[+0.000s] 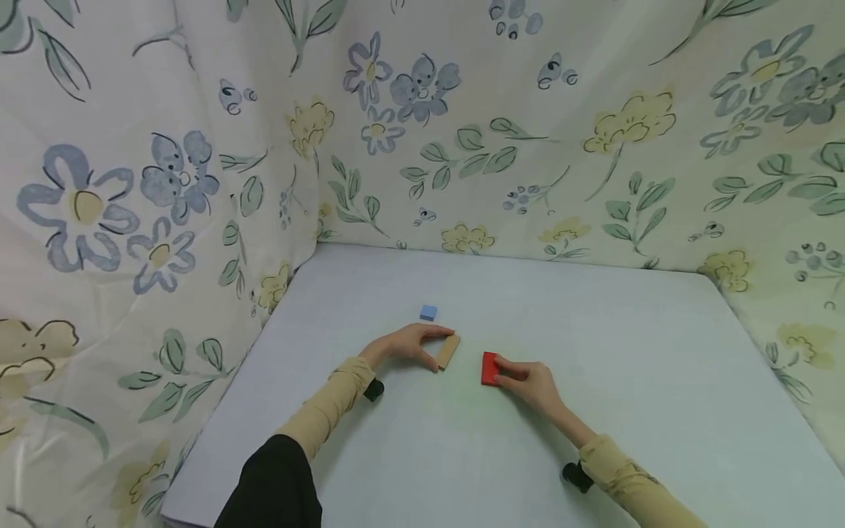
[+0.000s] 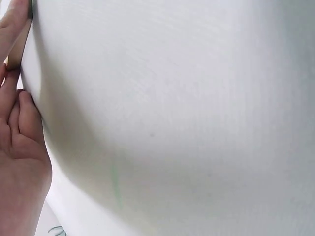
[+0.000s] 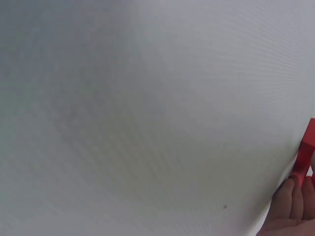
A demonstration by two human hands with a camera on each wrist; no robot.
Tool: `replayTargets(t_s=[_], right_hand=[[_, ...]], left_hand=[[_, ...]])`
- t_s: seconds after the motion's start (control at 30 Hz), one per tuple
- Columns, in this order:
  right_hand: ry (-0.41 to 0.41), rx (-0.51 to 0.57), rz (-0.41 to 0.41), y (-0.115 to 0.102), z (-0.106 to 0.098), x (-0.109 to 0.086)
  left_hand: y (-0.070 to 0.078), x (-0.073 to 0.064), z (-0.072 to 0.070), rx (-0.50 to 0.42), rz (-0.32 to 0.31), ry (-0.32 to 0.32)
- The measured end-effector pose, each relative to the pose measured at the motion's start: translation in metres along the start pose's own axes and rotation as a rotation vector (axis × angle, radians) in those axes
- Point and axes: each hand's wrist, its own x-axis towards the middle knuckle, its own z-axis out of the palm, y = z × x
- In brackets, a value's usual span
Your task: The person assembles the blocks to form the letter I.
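Note:
With thumb and fingertips at its two ends, my left hand (image 1: 414, 343) pinches a flat, natural-wood block (image 1: 449, 352) that lies slanted near the middle of the table. The left wrist view shows the side of this wooden block (image 2: 16, 53) between the fingers at the left edge. To the right, my right hand (image 1: 530, 383) grips a red rectangular block (image 1: 489, 369) by its right side. Part of the red block (image 3: 306, 155) appears at the right edge of the right wrist view, fingers against it. A small gap separates the two blocks.
Just beyond my left hand sits a small blue block (image 1: 428, 313). The white table (image 1: 594, 315) is bordered at the back and sides by a hanging flowered cloth (image 1: 462, 176). Black wrist cameras hang under both sleeves, close over the tabletop.

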Motion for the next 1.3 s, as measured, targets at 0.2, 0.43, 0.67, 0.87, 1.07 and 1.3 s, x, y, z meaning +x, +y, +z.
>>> replayTargets(t_s=[0.2, 0.43, 0.67, 0.87, 1.07, 1.3], right_hand=[[-0.005, 0.011, -0.002, -0.001, 0.004, 0.002], [-0.009, 0.016, 0.023, -0.001, 0.008, 0.001], [-0.010, 0.010, 0.017, -0.002, 0.007, -0.001], [-0.008, 0.033, 0.013, -0.002, 0.005, -0.001], [0.001, 0.040, 0.015, -0.001, 0.003, 0.000], [0.008, 0.038, 0.027, 0.001, 0.002, 0.000]], left_hand=[[-0.001, -0.005, 0.002, -0.012, -0.008, 0.049], [-0.003, -0.008, 0.009, -0.038, -0.023, 0.104], [-0.003, -0.008, 0.009, -0.082, -0.005, 0.176], [0.004, -0.006, 0.006, -0.142, 0.018, 0.237], [0.015, -0.003, 0.002, -0.182, 0.035, 0.259], [0.029, -0.001, -0.003, -0.198, 0.057, 0.271]])
